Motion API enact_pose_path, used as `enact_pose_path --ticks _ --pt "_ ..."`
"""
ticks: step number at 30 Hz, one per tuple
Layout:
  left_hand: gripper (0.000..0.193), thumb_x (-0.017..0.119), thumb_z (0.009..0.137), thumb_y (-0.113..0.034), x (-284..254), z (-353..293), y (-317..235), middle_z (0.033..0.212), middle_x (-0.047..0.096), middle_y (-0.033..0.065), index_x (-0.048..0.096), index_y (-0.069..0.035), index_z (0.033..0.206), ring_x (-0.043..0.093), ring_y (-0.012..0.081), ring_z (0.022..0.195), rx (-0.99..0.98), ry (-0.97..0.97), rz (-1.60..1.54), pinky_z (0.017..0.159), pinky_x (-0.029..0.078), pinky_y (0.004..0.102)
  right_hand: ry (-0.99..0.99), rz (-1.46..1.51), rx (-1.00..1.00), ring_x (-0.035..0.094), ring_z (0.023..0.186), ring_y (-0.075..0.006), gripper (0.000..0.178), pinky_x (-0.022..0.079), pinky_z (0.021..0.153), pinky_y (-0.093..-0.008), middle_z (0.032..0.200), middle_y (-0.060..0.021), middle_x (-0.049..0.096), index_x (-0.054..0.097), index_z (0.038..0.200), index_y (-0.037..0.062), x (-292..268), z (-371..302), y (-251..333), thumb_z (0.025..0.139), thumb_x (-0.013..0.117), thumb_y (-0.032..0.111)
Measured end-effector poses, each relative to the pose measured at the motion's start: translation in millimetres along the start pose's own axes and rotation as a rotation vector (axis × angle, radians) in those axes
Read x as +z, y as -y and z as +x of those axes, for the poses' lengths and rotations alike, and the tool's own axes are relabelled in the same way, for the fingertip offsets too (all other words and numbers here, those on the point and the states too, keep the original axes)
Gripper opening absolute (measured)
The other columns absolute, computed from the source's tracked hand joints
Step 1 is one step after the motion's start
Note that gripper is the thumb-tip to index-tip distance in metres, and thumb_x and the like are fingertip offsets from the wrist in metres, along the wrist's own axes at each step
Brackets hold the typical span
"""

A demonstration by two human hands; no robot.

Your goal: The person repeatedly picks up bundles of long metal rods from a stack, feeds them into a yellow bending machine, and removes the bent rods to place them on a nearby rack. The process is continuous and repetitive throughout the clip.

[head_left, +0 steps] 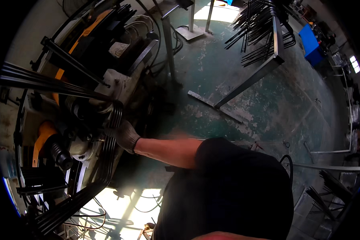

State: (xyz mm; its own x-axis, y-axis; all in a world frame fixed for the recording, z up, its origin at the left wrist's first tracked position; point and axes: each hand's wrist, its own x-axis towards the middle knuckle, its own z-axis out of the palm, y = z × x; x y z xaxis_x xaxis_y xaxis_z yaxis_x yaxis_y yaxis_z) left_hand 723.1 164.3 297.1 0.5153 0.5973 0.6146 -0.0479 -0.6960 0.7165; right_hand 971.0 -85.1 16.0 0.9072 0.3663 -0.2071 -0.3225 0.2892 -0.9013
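Observation:
My right hand (127,137), in a grey knit work glove, reaches left to a bundle of dark bent metal rods (107,156). Its fingers close round the rods just below their upper bend, though the fingertips are lost in shadow. From that bend the rods run off to the upper left; below the hand they turn again toward the lower left. Beside them stands a machine with black and orange parts (48,140). A strip of bare skin shows at the lower edge, but my left hand is out of view.
A metal stand (248,82) at the upper right carries many dark bent rods (256,28). Its foot bar (200,99) lies on the worn green floor. A blue bin (311,45) is farther right. More dark rods (328,196) are at the lower right.

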Motion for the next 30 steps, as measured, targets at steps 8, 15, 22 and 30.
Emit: enact_pose_path --ticks 8,15,22,30 --pt "0.035 0.051 0.106 -0.031 96.8 -211.9 89.8 0.11 0.071 0.0145 0.069 -0.003 0.117 0.068 0.0236 0.107 -0.729 -0.141 -0.726 0.101 0.053 0.0355 -0.747 -0.376 -0.271 0.065 0.07 -0.0137 0.008 0.054 0.065 -0.032 0.08 -0.0026 0.065 0.062 0.101 0.0037 -337.4 -157.5 71.0 0.101 0.062 0.011" --pt "0.027 0.057 0.096 -0.011 302.0 -462.0 25.3 0.113 0.07 0.021 0.069 0.01 0.109 0.065 0.0343 0.108 -1.448 0.332 -1.114 0.101 0.051 0.0474 -1.406 -1.087 -0.561 0.07 0.091 -0.0397 0.029 0.054 0.079 -0.0485 0.097 -0.0208 0.073 0.068 0.116 0.0085 -546.3 -252.0 224.1 0.095 0.071 0.029" --pt "0.053 0.056 0.09 -0.009 431.8 -473.3 -39.8 0.125 0.064 0.018 0.046 0.0 0.141 0.065 0.0355 0.104 -1.411 0.8 -0.908 0.097 0.051 0.0514 -1.41 -1.361 -0.253 0.066 0.109 -0.0444 0.031 0.051 0.089 -0.054 0.11 -0.0265 0.07 0.066 0.121 0.0131 -758.6 -206.7 296.5 0.098 0.064 0.033" --pt "0.032 0.055 0.097 -0.006 455.4 -420.8 -79.8 0.113 0.069 0.0177 0.055 -0.002 0.129 0.069 0.0321 0.099 -1.231 0.501 -0.984 0.087 0.056 0.0441 -1.251 -1.939 -0.197 0.069 0.102 -0.0436 0.032 0.055 0.086 -0.0556 0.109 -0.0246 0.071 0.063 0.114 0.0081 -852.2 -121.9 364.3 0.102 0.037 0.023"
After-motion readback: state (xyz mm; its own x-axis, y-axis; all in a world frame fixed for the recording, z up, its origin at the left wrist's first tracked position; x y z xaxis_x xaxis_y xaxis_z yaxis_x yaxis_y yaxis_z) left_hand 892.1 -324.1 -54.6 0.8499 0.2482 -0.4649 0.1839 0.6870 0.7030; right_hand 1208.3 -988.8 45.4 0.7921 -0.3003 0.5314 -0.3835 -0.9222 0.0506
